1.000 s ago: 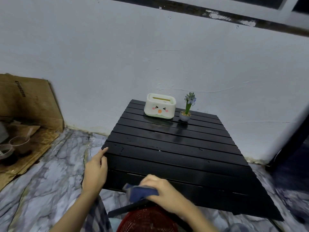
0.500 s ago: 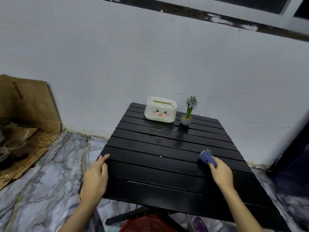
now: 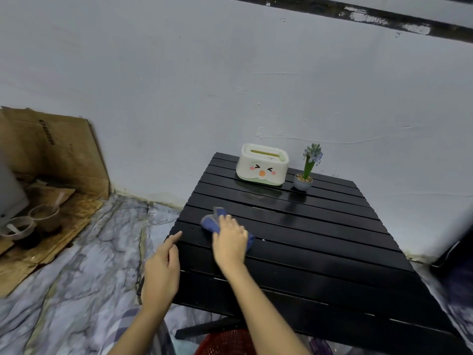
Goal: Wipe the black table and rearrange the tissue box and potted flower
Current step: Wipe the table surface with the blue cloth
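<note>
My left hand [image 3: 161, 271]: fingers spread, resting on the near left edge of the desk [image 3: 320, 252].
My right hand [image 3: 230, 240]: pressed flat on the blue cloth [image 3: 213, 221].
Tissue box [image 3: 262, 165]: far, straight ahead of my right hand.
Potted flower [image 3: 305, 172]: just right of the box.

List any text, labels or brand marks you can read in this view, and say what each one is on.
Cardboard sheet leaning on the wall at left: dark printed letters running sideways, too blurred to read.
Tissue box: no words, only a cartoon face with closed eyes, pink cheeks and an orange beak; a tiny mark on the top is too small to read.
Potted flower, black table, blue cloth: no text visible.
</note>
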A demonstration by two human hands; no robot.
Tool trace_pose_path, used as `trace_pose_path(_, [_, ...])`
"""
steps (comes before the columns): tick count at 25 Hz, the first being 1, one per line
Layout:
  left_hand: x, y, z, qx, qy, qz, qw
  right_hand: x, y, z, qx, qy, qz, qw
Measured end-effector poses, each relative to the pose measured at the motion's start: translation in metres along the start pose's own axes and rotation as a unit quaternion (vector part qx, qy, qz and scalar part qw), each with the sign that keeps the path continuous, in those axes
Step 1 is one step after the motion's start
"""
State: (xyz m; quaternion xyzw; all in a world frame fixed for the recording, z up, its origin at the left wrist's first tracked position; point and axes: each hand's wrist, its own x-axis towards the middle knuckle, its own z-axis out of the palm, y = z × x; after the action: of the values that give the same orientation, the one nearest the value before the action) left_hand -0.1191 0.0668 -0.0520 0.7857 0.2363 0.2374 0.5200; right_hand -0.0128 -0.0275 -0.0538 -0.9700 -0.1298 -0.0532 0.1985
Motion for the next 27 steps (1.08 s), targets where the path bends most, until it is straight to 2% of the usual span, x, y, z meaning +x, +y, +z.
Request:
trace_pose_path(3, [0.002,0.005,-0.009,-0.062,0.013,-0.002,0.998,-0.022,-0.046,0.011,0.008,-0.054,-0.135,0.989])
trace_pose_path(5, [0.001,0.010,-0.017,-0.079,0.017,0.007,0.997,-0.035,-0.047,0.010,0.030,-0.083,-0.222,0.971])
trace_pose_path(7, [-0.002,0.015,-0.022,-0.077,0.019,0.023,0.997,-0.036,-0.028,0.001,0.050,-0.081,-0.251,0.963])
trace_pose_path(10, [-0.009,0.021,-0.026,-0.059,0.015,0.037,0.997,-0.026,0.022,-0.021,0.033,-0.038,-0.195,0.980])
trace_pose_path(13, [-0.018,0.023,-0.019,-0.037,0.000,0.033,0.999,-0.015,0.092,-0.052,-0.071,0.003,-0.111,0.991])
trace_pose_path(19, [-0.026,0.038,-0.005,-0.050,-0.042,0.045,0.997,-0.027,0.199,-0.109,-0.175,0.000,0.032,0.984])
trace_pose_path(21, [-0.021,0.041,-0.011,-0.060,-0.053,0.047,0.996,-0.026,0.198,-0.114,-0.179,-0.003,0.081,0.980])
trace_pose_path(23, [-0.011,0.042,-0.018,-0.052,-0.049,0.058,0.996,-0.021,0.175,-0.105,-0.137,-0.005,0.098,0.986])
trace_pose_path(27, [0.003,0.047,-0.033,-0.026,-0.050,0.076,0.996,-0.001,0.083,-0.057,-0.071,-0.025,0.006,0.997])
